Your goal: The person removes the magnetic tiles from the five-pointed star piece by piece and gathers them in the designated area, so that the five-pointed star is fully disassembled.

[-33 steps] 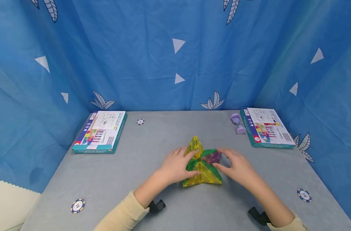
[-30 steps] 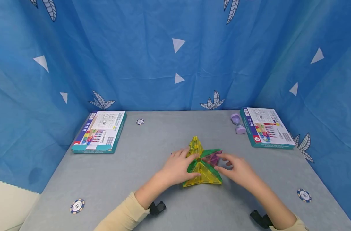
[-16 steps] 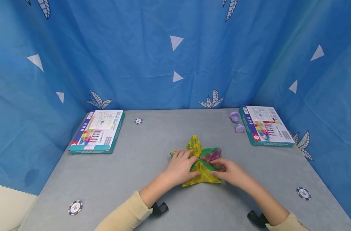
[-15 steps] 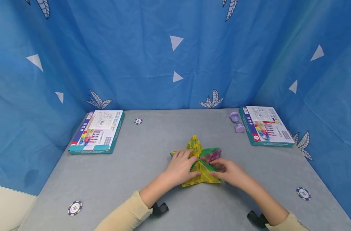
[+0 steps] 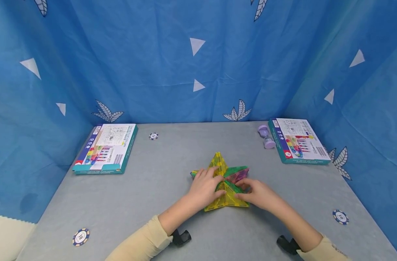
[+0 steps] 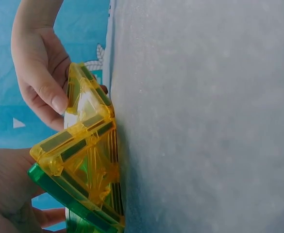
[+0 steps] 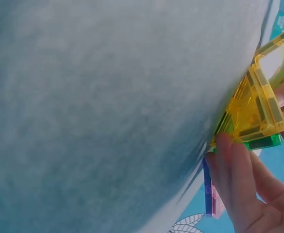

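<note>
A star-shaped build of translucent magnetic tiles (image 5: 230, 200), in yellow, green and purple, sits on the grey table. My left hand (image 5: 203, 188) grips it from the left, with fingers over the left point and thumb on the near side. My right hand (image 5: 258, 194) pinches the front right point between thumb and fingers. In the left wrist view, yellow tiles (image 6: 93, 131) stand at a slant above the table. The right wrist view shows fingers (image 7: 241, 170) against the lower edge of a yellow and green point. My palms hide part of the star's left side.
Flat boxes lie at the back left (image 5: 105, 148) and back right (image 5: 299, 141). A purple sand timer (image 5: 267, 137) is beside the right box. Poker chips lie at front left (image 5: 81, 236), far left (image 5: 154, 136) and right (image 5: 340, 216). A blue curtain (image 5: 172, 61) surrounds the table.
My right hand has moved from the purple right point toward the front right point and closed in on it. My left hand stays on the star. The head view has shifted slightly.
</note>
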Demonstrator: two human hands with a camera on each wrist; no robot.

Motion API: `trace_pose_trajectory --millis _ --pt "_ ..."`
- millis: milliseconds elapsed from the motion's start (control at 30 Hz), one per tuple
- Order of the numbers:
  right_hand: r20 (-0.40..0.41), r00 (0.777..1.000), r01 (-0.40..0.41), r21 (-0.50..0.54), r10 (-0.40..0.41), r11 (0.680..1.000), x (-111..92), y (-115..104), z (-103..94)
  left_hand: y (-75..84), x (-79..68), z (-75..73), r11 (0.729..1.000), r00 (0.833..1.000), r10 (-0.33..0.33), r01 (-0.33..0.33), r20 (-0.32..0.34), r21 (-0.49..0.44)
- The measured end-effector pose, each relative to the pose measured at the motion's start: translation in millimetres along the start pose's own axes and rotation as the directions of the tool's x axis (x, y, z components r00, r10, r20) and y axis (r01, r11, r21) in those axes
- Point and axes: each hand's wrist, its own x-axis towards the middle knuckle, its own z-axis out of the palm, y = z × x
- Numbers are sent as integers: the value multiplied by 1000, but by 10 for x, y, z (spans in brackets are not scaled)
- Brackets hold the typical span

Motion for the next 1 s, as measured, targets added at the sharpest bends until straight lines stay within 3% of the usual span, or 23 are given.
trace_pose_trajectory --millis 267,667,1000 --pt "25 999 22 -25 -22 999 35 -12 -11 -14 8 9 1000 999 23 -23 -30 9" --pt "89 996 33 -78 -26 996 50 -73 -48 -28 -7 -10 998 999 29 -31 -39 -63" --pt "150 988 33 -35 -27 999 38 -90 -71 -36 -17 -13 995 999 23 -26 -37 -99"
